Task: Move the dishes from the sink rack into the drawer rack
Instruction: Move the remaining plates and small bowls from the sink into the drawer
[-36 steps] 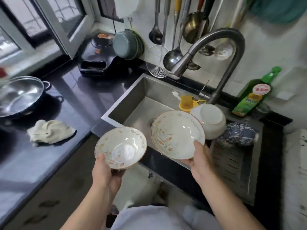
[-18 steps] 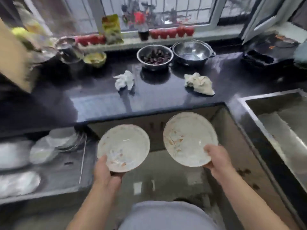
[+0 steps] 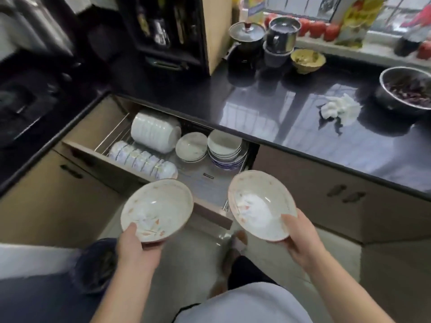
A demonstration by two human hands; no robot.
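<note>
The left hand [image 3: 135, 248] is gripping one shallow floral-patterned ceramic bowl [image 3: 156, 209], the right hand [image 3: 300, 241] another [image 3: 261, 205], both hovering over the open drawer rack [image 3: 205, 183]; lowering one at a time onto matching stacks seems wisest.

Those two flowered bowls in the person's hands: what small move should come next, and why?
Probably lower the left hand with its bowl into the open drawer rack. Each hand's grip is shut on a bowl, the right hand holding the other bowl, and bare rack floor shows just beyond them, in front of the stacked plates.
</note>
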